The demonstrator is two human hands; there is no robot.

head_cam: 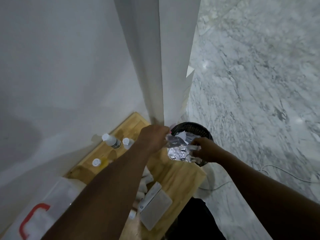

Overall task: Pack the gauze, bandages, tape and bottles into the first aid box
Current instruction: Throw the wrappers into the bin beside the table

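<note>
Bottles (112, 142) three on table (180, 172); both hands, left (152, 138) and right (205, 149), pinching foil wrapper (180, 151) (over bin (199, 129))

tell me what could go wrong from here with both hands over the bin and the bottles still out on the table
1. The left forearm crosses right beside the upright bottles; pulling it back could knock one over.
2. Both the left hand and right hand hold the crinkled foil above the bin; a slip could drop it outside, onto the floor.
3. The packets lie near the table edge and could get swept off.
</note>
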